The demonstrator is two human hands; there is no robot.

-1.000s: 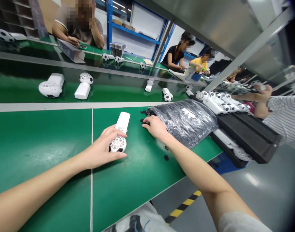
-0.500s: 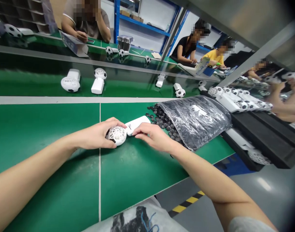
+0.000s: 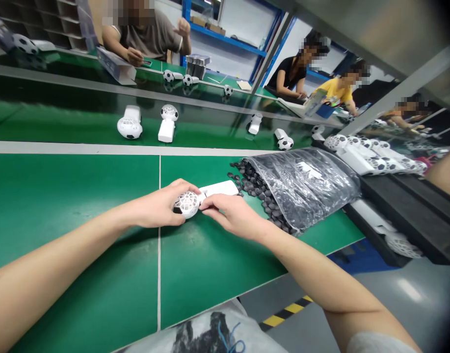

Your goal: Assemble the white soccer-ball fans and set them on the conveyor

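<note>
A white handheld fan [image 3: 219, 188] with a soccer-ball-patterned grille head lies on the green table, its handle pointing away to the right. My left hand [image 3: 169, 203] is closed around the round head, thumb on the near side and fingers over the far side. At the neck between head and handle, the fingertips of my right hand [image 3: 228, 211] are pinched together against the fan. Whatever sits in that pinch is too small to make out. Just right of the handle, small black discs [image 3: 267, 198] spill from a clear plastic bag [image 3: 309, 181].
Beyond the table's pale edge, several similar fans [image 3: 168, 125] lie on a green belt. Black foam trays [image 3: 405, 196] at the right carry more fans [image 3: 379, 157]. Co-workers [image 3: 147, 37] sit across the line. A metal post [image 3: 271, 54] rises behind the belt.
My right fingertips have moved along the fan, from the handle end of the neck toward the head. Fans on the belt have shifted right. The co-worker opposite has moved a hand away from the head.
</note>
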